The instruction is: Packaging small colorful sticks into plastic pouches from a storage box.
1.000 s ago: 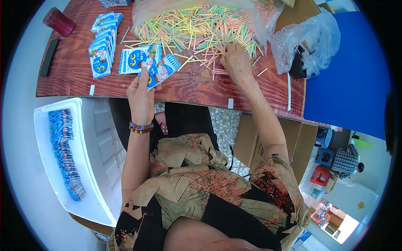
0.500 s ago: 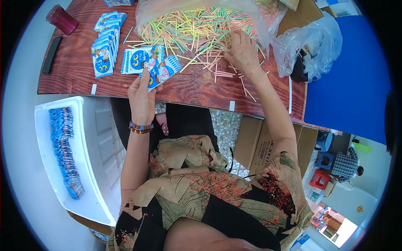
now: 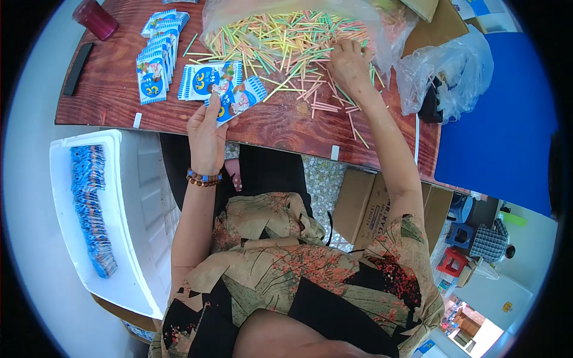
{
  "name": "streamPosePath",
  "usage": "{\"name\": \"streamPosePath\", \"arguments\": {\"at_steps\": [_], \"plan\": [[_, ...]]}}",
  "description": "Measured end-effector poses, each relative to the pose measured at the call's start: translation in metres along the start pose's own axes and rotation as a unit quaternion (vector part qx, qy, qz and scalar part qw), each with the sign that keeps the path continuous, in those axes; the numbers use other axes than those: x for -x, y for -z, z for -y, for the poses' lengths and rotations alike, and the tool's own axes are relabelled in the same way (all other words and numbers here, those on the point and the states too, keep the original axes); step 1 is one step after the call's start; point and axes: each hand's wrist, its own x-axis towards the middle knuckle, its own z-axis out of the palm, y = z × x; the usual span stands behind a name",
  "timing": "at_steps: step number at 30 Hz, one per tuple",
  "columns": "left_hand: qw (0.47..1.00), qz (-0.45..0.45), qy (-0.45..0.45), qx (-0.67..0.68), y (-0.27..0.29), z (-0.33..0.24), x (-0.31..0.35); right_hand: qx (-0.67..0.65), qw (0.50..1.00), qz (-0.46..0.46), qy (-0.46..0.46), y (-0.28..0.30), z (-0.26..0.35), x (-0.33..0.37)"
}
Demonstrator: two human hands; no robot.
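My left hand [image 3: 206,131] pinches a small blue-and-white packet [image 3: 242,100] between thumb and fingers, near the table's front edge. Partly under that packet lies another blue-and-white packet [image 3: 206,80]. Farther left, several more such packets [image 3: 154,74] overlap in a row. A large heap of thin pastel sticks [image 3: 280,39], yellow, pink and green, spreads from a clear plastic bag [image 3: 239,11]. At the heap's right side my right hand [image 3: 351,70] reaches in with its fingers curled down. Its fingertips are hidden, so whatever they grip cannot be made out.
The reddish wooden table [image 3: 274,132] also bears a dark red cup [image 3: 97,21], a black bar [image 3: 78,68] and a crumpled clear bag [image 3: 462,74]. A white foam box [image 3: 128,197] with rows of packets stands at lower left. A cardboard box [image 3: 353,200] sits below the table.
My right hand has shifted slightly away from me at the heap, its fingers more curled. My left hand keeps its hold on the packet. The whole view has shifted a little.
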Motion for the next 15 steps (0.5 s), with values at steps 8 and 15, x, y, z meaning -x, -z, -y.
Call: {"name": "streamPosePath", "arguments": {"at_steps": [8, 15], "plan": [[1.000, -0.003, 0.005, 0.000, 0.006, -0.001, -0.001, -0.403, 0.901, 0.103, -0.127, 0.016, 0.002, -0.009], [1.000, 0.013, 0.014, 0.015, 0.016, 0.000, -0.003, -0.717, 0.635, -0.030, -0.286, -0.012, 0.029, -0.022]]}}
